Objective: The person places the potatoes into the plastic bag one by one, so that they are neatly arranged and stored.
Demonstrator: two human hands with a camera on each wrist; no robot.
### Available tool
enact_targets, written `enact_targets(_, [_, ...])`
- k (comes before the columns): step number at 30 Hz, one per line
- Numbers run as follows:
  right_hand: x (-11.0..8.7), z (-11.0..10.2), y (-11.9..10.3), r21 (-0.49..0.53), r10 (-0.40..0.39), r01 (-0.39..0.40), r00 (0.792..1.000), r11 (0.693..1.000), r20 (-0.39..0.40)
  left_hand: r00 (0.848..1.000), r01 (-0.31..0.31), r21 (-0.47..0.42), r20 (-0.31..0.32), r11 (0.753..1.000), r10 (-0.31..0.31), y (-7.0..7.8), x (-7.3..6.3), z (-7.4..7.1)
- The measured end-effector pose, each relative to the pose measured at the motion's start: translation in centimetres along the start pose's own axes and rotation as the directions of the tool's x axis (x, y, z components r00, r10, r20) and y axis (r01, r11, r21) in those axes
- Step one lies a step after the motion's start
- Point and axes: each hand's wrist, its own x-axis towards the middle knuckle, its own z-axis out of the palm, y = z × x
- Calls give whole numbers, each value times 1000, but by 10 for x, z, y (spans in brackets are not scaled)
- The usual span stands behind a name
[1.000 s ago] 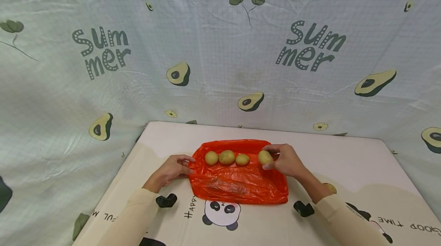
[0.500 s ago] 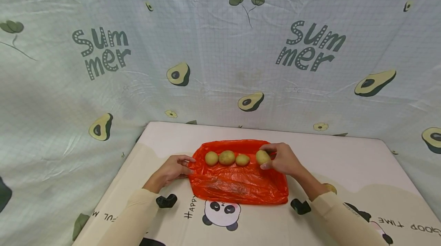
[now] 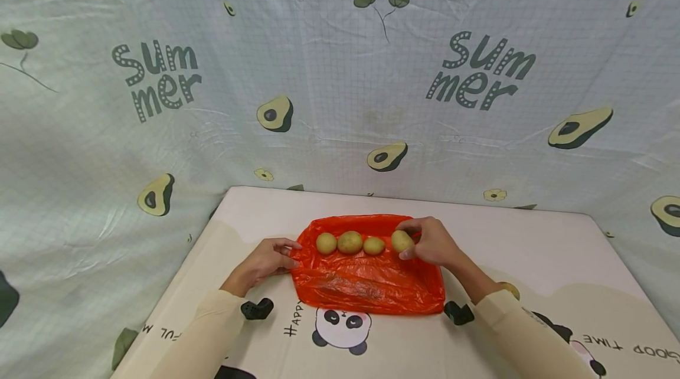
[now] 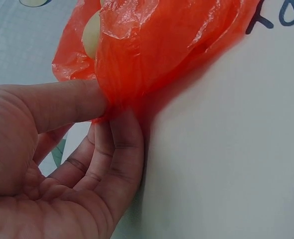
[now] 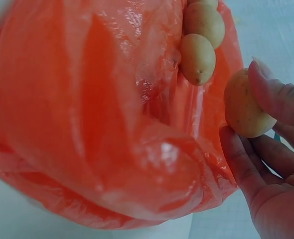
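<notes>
A red plastic bag lies spread on the table, its near side bunched up. Three potatoes sit in a row on it: a left potato, a larger middle potato and a small potato. My left hand pinches the bag's left edge between thumb and fingers, as the left wrist view shows at the gathered plastic. Over the right part of the bag, my right hand holds another potato between thumb and fingertips, a short gap to the right of the row.
One more potato lies on the table, partly hidden behind the right forearm. The table has a pale printed cover with a panda face in front of the bag. A patterned cloth hangs behind it.
My right hand has moved a little to the left with its potato, closer to the row. The left hand, the bag and the three potatoes in the row have stayed in place.
</notes>
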Motion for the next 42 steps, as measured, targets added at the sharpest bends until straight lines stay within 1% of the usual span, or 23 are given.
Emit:
enact_targets(19, [8, 1, 3, 19, -11, 10, 999, 1000, 33, 1000, 0, -5, -5, 1000, 0, 0, 0, 1])
enact_targets(33, [10, 6, 6, -45, -51, 52, 998, 998, 27, 1000, 6, -3, -9, 1000, -6, 1, -1, 2])
enact_targets(37, [11, 7, 7, -54, -51, 53, 998, 997, 34, 1000, 9, 3, -13, 1000, -9, 1, -1, 2])
enact_targets(42, [11, 9, 7, -52, -33, 35, 999, 998, 42, 1000, 10, 5, -12, 1000, -10, 1, -1, 2])
